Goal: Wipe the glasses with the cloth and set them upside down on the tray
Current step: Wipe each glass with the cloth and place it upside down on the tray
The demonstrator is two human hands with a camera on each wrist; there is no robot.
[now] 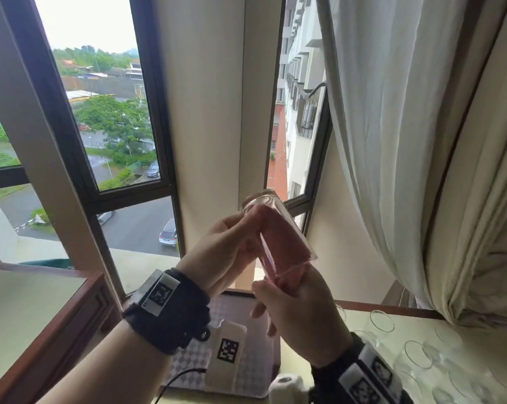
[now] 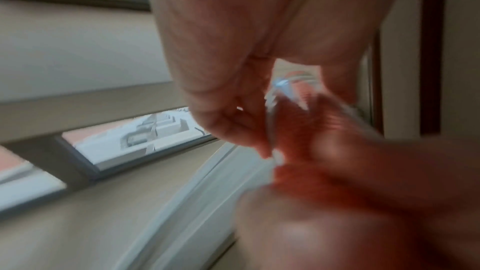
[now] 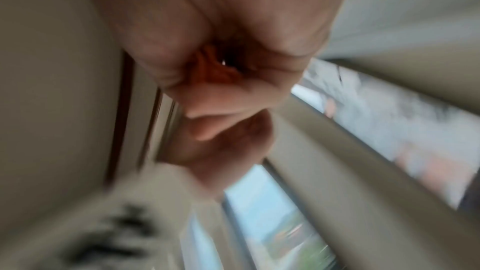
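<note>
In the head view a clear glass [image 1: 271,205] is held up in front of the window, tilted with its base up and away from me. My left hand [image 1: 246,231] grips its side. A red cloth [image 1: 284,246] fills the inside of the glass. My right hand [image 1: 278,290] is at the mouth of the glass and holds the cloth there. The left wrist view, blurred, shows the glass rim [image 2: 283,87] and the red cloth [image 2: 311,171] beside my fingers [image 2: 228,122]. In the right wrist view the cloth [image 3: 215,69] is bunched in my fist. The checkered tray [image 1: 237,310] lies below my hands.
Several clear glasses [image 1: 421,354] stand on the tabletop at the lower right. A white tagged device [image 1: 227,349] with a black cable lies on the tray. A wooden-edged surface [image 1: 57,316] is at the left. A curtain [image 1: 406,141] hangs at the right.
</note>
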